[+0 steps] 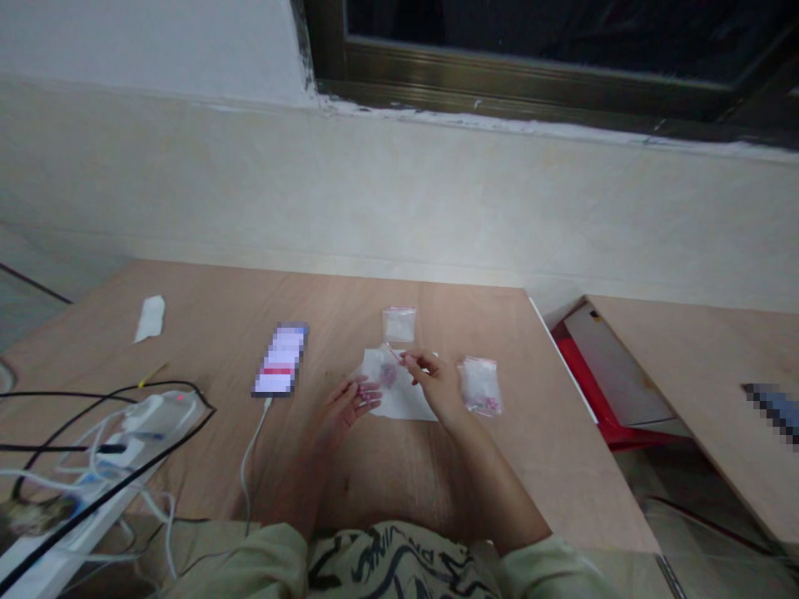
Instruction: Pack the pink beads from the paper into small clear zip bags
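A sheet of white paper lies on the wooden table in front of me, with a small heap of pinkish-purple bits on it, too small to make out. My right hand is over the paper's right side, thumb and fingers pinched on a thin reddish stick that slants up and left. At the paper's left edge, my left hand is turned partly palm up with its fingers apart. Just behind the paper lies a clear zip bag. Another zip bag with pink bits at its bottom lies right of my right hand.
A phone lies left of my hands, plugged into a white cable. A power strip with tangled cords fills the left front. A scrap of white paper lies farther back. Beyond the right table edge stands something red beside a second table.
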Demonstrator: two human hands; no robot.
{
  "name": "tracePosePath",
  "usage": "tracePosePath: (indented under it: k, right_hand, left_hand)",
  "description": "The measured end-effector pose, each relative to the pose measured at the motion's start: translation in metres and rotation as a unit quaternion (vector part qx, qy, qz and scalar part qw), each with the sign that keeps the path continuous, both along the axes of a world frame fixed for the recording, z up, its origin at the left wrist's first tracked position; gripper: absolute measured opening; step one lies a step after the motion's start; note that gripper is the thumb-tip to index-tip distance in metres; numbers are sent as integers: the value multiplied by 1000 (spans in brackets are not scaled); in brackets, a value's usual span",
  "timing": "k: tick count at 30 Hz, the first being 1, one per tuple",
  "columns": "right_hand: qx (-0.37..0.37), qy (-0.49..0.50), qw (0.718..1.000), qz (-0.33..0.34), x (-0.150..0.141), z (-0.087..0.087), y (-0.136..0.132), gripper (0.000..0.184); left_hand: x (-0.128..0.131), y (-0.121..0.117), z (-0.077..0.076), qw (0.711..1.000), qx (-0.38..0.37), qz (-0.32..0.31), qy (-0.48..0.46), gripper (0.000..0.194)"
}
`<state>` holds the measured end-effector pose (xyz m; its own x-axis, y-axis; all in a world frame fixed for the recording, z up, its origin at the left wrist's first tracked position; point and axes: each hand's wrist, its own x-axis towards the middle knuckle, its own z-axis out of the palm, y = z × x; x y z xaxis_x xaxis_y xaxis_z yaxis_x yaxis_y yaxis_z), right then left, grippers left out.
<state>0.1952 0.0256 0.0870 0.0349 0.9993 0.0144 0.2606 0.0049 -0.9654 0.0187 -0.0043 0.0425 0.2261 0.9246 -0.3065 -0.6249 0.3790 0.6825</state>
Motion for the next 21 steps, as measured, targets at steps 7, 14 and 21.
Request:
tracePosePath:
  k: [7, 14, 21]
  right_hand:
    - [-39, -158, 987, -18, 0, -44, 2, 15]
    - [1, -244, 970, 10, -12, -62, 11, 22]
    - [-3, -244, 969, 24, -11, -61, 19, 16]
  left_hand:
    - [-9, -6, -3, 999, -15, 31, 11, 10]
    - [-9, 1, -2, 999, -12, 35, 11, 10]
    - [-5, 14, 6, 999, 2, 40, 8, 10]
